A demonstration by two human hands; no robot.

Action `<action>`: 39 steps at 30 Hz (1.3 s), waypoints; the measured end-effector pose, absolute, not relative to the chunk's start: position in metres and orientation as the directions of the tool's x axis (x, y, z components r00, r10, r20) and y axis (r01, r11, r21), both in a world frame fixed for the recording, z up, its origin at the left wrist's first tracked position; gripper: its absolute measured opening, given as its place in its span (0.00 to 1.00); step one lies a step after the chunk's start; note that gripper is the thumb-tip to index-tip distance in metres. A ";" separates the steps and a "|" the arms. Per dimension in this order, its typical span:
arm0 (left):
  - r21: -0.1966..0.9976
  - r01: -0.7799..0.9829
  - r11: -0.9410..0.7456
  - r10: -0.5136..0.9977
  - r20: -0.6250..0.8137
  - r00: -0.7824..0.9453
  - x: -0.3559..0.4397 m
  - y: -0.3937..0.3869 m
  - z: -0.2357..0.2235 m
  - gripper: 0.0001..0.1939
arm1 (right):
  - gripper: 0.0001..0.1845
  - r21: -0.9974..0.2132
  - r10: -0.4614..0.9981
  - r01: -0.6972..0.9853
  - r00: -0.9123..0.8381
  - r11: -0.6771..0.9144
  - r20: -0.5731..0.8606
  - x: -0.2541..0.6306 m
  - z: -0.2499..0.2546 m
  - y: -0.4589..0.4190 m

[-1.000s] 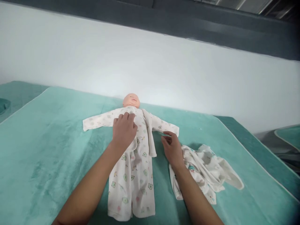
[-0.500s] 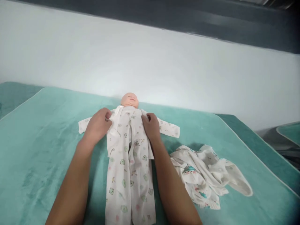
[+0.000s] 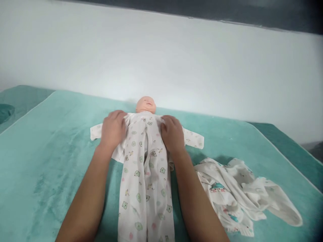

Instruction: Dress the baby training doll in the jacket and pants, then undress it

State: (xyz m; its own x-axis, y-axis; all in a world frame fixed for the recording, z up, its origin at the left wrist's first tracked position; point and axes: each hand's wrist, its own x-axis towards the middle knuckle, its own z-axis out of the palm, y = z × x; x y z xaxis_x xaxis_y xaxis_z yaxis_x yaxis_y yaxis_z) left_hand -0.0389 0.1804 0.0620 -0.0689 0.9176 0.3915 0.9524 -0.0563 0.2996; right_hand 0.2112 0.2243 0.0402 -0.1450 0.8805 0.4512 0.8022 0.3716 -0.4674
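A baby doll (image 3: pixel 145 105) lies on its back, its head toward the wall. It has on a white baby shirt (image 3: pixel 194 138) with small animal prints, sleeves spread out to both sides. White baby trousers (image 3: pixel 137 174) with green and pink prints cover its front from the chest downward; a gap shows between the legs. At the doll's left-side shoulder in view, my left hand (image 3: pixel 113 129) has its fingers curled on the shirt, slightly blurred. My right hand (image 3: pixel 173 132) is closed on the shirt near the opposite shoulder, beside the trousers. Both fingertips are partly hidden.
Crumpled white baby clothing (image 3: pixel 232 191) with teal and red prints lies to the right of my right forearm. Everything rests on a green padded mat (image 3: pixel 60 161). Behind it rises a white wall (image 3: pixel 161 60) with a dark band along the top.
Both hands have shifted up to the doll's shoulders, and the shirt's lower edges have drawn upward at the sides. The view has tilted down and moved slightly left.
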 end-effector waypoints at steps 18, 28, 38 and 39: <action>0.289 0.909 0.302 0.914 0.185 -0.362 -0.045 0.212 0.040 0.20 | 0.22 -0.415 0.988 0.907 -0.007 0.070 0.152 0.239 0.022 0.285; 0.289 0.899 0.328 0.909 0.161 -0.384 -0.044 0.213 0.041 0.21 | 0.18 -0.528 0.898 0.744 -0.225 0.409 0.379 0.192 0.056 0.272; 0.311 0.897 0.316 0.912 0.162 -0.377 -0.042 0.213 0.044 0.17 | 0.17 -0.050 0.722 0.721 -0.692 0.691 -0.010 0.057 0.091 0.251; 0.317 0.893 0.319 0.909 0.163 -0.383 -0.042 0.214 0.044 0.17 | 0.17 -0.054 0.729 0.727 -0.684 0.684 0.016 0.057 0.087 0.253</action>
